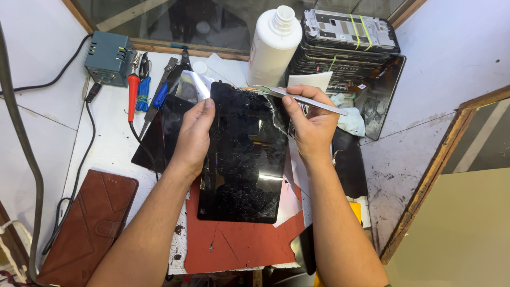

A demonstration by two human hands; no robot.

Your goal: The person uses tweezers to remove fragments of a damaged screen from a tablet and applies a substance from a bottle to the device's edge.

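Cracked tablet screen, black and shattered, sits dead centre over the red work mat, tilted up between both hands. Left hand has its thumb pressed on the glass near the upper left edge, fingers curled round behind that edge, gripping the panel. Right hand clamps the upper right edge with its thumb while the fingers pinch a pair of metal tweezers, their tip lying across the far right corner where the glass is most broken up.

Judging by that web of cracks, this panel looks thin, light and stiff, yet very fragile, with sharp splinters likely along the breaks. The smoother side edges look like the safest hold; the glossy face looks slippery.

Moving outward: just beyond the screen stands a white plastic bottle, cap off, with a label on its left side too turned away to make out. To its right rises a stack of dark device frames, the top one banded with yellow-green strips. Far left there's a small teal-grey power box, then a red-handled soldering iron and blue-handled tools. Near left, a brown leather folio case lies flat on the white bench.
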